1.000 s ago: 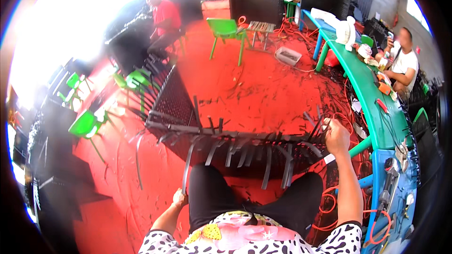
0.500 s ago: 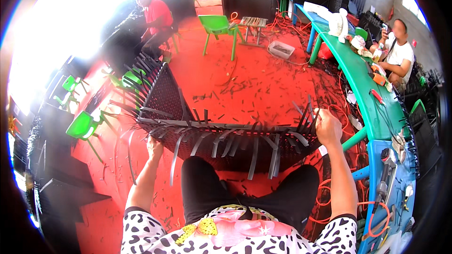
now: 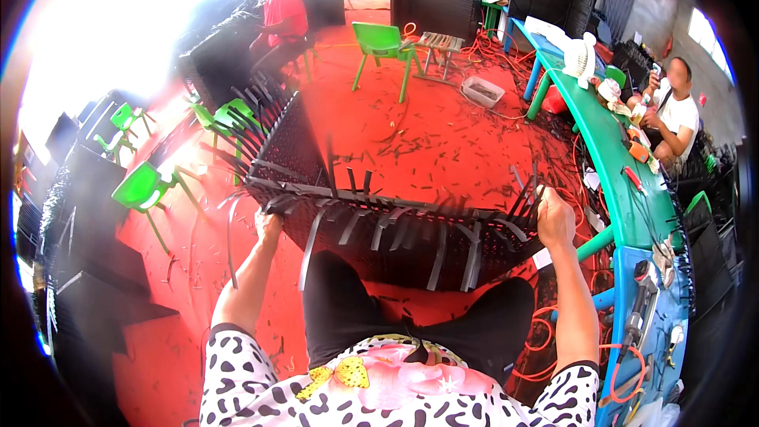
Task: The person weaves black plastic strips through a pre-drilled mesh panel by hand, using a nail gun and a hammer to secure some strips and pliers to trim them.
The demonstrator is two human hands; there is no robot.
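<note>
A black woven wicker piece (image 3: pixel 395 257), angled like a corner, spans the space above and in front of my knees. Many loose flat black strips (image 3: pixel 440 257) stick up or hang from its edge. My left hand (image 3: pixel 270 224) is closed around its lower left corner, the fingertips partly hidden behind it. At the right end, my right hand (image 3: pixel 556 220) grips the edge beside several upright strip ends, fingers curled. One side panel (image 3: pixel 291 141) of the piece stretches away from me at the left, bristling with strips.
Green chairs (image 3: pixel 142 187) stand at the left, another green chair (image 3: pixel 379 43) ahead. A green table (image 3: pixel 609 154) and a blue table (image 3: pixel 632 292) with tools line the right. Orange hoses (image 3: pixel 545 324) and strip scraps litter the red floor (image 3: pixel 379 150). Two people sit farther off.
The view has swung slightly left, so the room sits farther right in it. Both hands still hold the wicker piece, which has shifted slightly right in view, its hanging strips swaying.
</note>
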